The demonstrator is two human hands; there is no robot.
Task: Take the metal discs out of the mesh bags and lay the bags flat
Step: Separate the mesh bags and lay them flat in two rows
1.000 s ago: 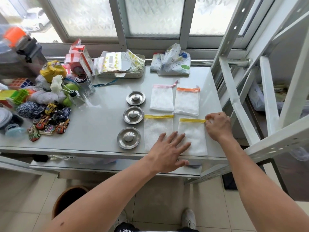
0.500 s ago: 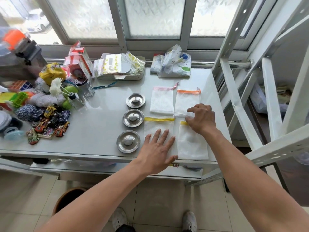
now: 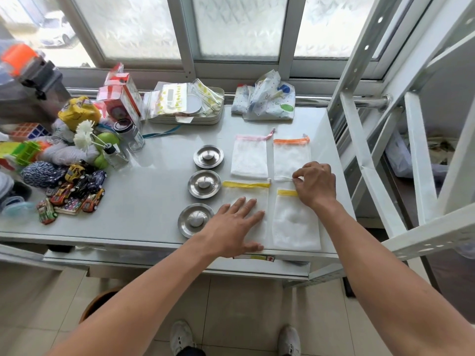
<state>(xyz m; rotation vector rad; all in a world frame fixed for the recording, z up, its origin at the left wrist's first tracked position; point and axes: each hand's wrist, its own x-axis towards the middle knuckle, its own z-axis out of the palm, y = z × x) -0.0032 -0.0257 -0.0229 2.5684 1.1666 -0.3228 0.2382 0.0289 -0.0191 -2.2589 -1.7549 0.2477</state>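
Bright daylight floods through the frosted windows, glaring off the table; wide-angle edges bend, left side blurred.

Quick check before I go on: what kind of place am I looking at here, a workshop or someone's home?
Most likely a home balcony or utility corner, not a workshop. A white table stands against frosted sliding windows, household clutter such as toy cars and a puzzle cube lies on it, and the floor is tiled.

three shiny metal discs with polished knobs sit on a smooth, glossy white table. four mesh bags look like soft, matt white netting, edged with pink, orange and yellow cloth bands.
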